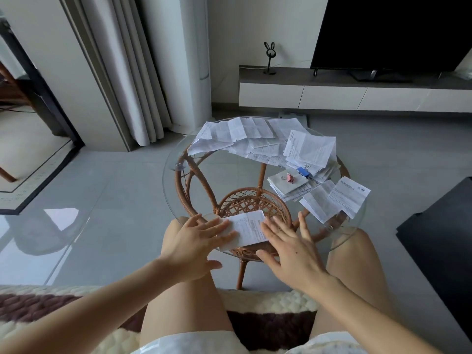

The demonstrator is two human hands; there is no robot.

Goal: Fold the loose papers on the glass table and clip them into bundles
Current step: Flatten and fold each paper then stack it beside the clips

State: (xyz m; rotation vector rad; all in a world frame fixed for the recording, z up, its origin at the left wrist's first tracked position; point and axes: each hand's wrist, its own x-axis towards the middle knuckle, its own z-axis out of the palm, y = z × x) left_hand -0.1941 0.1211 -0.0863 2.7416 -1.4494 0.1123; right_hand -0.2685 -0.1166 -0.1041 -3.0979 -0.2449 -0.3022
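A folded white paper [246, 227] lies at the near edge of the round glass table [173, 180]. My left hand [196, 244] presses flat on the paper's left part, fingers straight. My right hand [288, 249] lies flat with spread fingers on its right edge. Loose printed papers [255, 139] are heaped across the far side of the table. On the right a folded bundle [286, 186] carries a pink binder clip [290, 178]. A blue binder clip [303, 171] sits just behind it. Two more folded sheets [334, 200] lie at the right rim.
The glass top rests on a rattan frame [194, 180] with a woven lower shelf. My bare knees touch the near rim; I sit on a knitted cushion [38, 302]. A white TV cabinet [332, 95] with a television, a curtain [132, 72] and grey tiled floor surround the table.
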